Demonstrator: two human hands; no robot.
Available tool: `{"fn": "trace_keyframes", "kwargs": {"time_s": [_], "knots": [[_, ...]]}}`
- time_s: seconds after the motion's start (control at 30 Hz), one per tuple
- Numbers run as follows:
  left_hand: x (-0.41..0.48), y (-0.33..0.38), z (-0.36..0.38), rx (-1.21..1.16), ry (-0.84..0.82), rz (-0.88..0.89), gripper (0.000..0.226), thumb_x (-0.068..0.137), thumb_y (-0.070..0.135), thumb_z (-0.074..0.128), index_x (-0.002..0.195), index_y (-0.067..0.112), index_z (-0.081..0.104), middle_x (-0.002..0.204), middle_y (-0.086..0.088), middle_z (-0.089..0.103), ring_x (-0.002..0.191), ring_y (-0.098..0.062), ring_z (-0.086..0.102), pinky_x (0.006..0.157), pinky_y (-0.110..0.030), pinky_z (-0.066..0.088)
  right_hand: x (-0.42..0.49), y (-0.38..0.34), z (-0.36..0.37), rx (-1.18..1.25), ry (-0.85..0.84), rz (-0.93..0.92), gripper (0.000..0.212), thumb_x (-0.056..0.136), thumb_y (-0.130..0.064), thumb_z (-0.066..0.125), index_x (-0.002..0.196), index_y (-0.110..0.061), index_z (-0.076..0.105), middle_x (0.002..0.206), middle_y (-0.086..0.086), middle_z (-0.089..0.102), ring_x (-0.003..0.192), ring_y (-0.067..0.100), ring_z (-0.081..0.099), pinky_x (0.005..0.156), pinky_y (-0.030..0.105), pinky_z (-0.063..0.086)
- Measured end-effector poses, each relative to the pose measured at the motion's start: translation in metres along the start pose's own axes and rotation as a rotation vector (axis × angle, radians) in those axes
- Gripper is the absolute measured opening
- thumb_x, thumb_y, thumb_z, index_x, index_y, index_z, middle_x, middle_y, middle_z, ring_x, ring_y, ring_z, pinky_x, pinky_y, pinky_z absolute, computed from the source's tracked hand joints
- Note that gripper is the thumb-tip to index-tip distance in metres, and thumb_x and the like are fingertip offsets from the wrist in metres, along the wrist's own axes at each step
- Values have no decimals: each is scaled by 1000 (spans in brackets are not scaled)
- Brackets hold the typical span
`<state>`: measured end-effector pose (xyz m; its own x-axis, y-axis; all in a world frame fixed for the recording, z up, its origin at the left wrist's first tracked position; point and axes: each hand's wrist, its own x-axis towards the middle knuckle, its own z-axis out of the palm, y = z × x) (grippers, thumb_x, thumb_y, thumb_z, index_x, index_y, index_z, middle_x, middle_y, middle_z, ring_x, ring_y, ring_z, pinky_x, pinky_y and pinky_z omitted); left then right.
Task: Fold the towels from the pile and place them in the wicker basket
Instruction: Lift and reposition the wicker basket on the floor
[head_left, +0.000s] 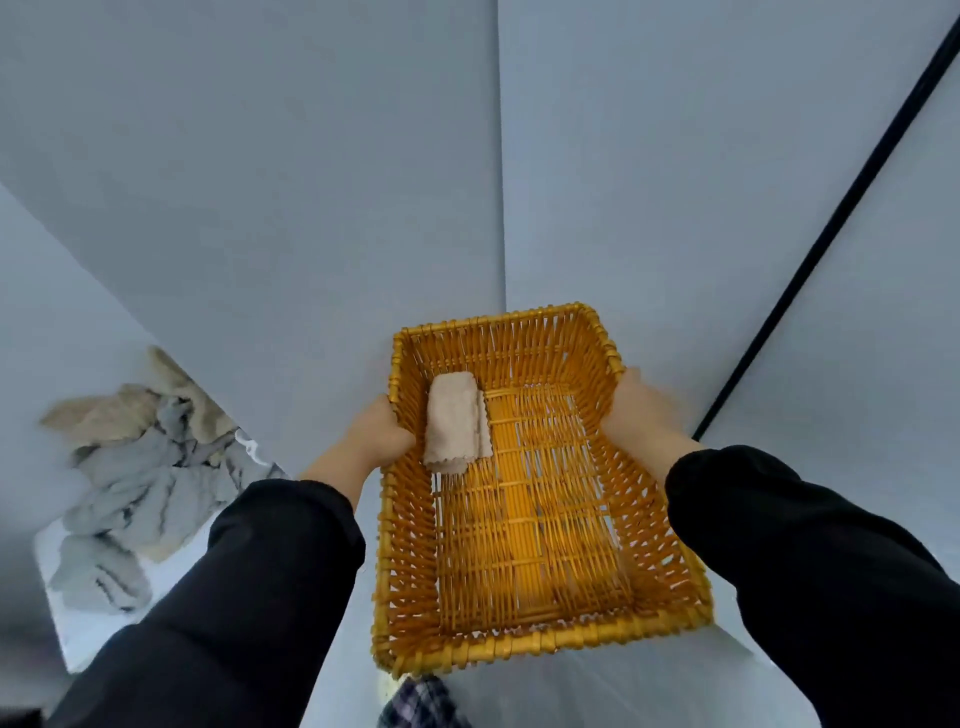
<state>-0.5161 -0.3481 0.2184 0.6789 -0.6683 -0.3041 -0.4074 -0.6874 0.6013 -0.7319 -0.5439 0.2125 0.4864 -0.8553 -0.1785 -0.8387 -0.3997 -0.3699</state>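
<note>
An orange wicker basket (519, 647) is held up in front of me, tilted. My left hand (376, 431) grips its left wall near the far corner. On the opposite side, my right hand (641, 410) grips the right wall. Inside, one folded beige towel (457, 423) lies against the far left part of the basket floor. The pile of unfolded grey and beige towels (140, 478) lies on a white surface at the lower left, apart from both hands.
Grey padded wall panels (311, 182) fill the background, with a vertical seam in the middle and a black bar (831, 223) running diagonally at the right. A checked cloth (421, 701) shows at the bottom edge under the basket.
</note>
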Motion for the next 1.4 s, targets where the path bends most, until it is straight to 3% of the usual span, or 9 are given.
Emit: {"fn": "trace_keyframes", "kwargs": {"time_s": [0.13, 0.27, 0.43, 0.6, 0.7, 0.87, 1.1, 1.27, 1.4], "knots": [[53, -17, -7, 38, -155, 160, 12, 76, -6, 60, 86, 1, 64, 83, -10, 64, 80, -24, 61, 71, -35, 52, 5, -13, 39, 18, 70, 174, 22, 85, -12, 49, 107, -8, 45, 82, 1, 52, 68, 23, 52, 60, 29, 40], [78, -28, -11, 28, -235, 184, 17, 74, 0, 65, 83, 11, 55, 84, -7, 59, 82, -25, 60, 74, -38, 53, -20, -32, 58, 35, 112, 321, 18, 89, -9, 43, 98, -14, 29, 76, 2, 45, 69, 25, 46, 63, 32, 36], [89, -36, -4, 61, -398, 268, 15, 76, -5, 59, 90, -5, 62, 91, -21, 66, 80, -28, 63, 73, -39, 56, -47, -34, 76, 27, 137, 452, 18, 86, -6, 43, 100, -9, 32, 81, 8, 50, 70, 29, 50, 63, 34, 37], [72, -46, 19, 151, -383, 291, 9, 79, -2, 61, 87, -4, 57, 89, -20, 61, 68, -16, 54, 63, -39, 52, -88, -23, 95, 128, 138, 530, 30, 90, -15, 45, 116, -3, 38, 95, 13, 59, 85, 34, 59, 68, 34, 41], [48, -57, 36, 180, -338, 249, 22, 79, 3, 62, 97, 9, 50, 95, -7, 51, 90, -24, 54, 74, -33, 45, -123, -10, 105, 232, 136, 555, 33, 90, -23, 48, 116, -5, 38, 98, 12, 59, 91, 35, 60, 71, 35, 42], [6, -82, 64, 196, -278, 215, 46, 82, 13, 62, 124, 7, 44, 115, -14, 57, 106, -34, 55, 81, -35, 43, -176, 10, 119, 279, 141, 587, 31, 92, -24, 50, 114, -7, 37, 97, 13, 58, 90, 34, 59, 69, 34, 40], [6, -105, 85, 106, -249, 177, 27, 81, 12, 61, 107, 12, 54, 98, -7, 60, 90, -26, 59, 72, -30, 42, -181, 20, 154, 277, 162, 686, 26, 91, -10, 45, 115, -5, 37, 95, 12, 54, 92, 34, 57, 70, 36, 42], [48, -151, 118, -160, -407, 60, 40, 77, 11, 71, 111, 16, 51, 100, -4, 62, 87, -22, 61, 72, -32, 48, -139, 20, 227, 249, 185, 816, 27, 89, -7, 47, 115, -3, 39, 106, 18, 59, 98, 36, 58, 71, 36, 40], [93, -222, 158, 142, -365, 91, 24, 82, 18, 65, 102, 17, 51, 93, -1, 59, 83, -22, 55, 75, -32, 43, -103, 25, 300, 305, 187, 905, 31, 88, -5, 51, 117, -4, 42, 110, 15, 58, 103, 36, 56, 77, 38, 43]]}}
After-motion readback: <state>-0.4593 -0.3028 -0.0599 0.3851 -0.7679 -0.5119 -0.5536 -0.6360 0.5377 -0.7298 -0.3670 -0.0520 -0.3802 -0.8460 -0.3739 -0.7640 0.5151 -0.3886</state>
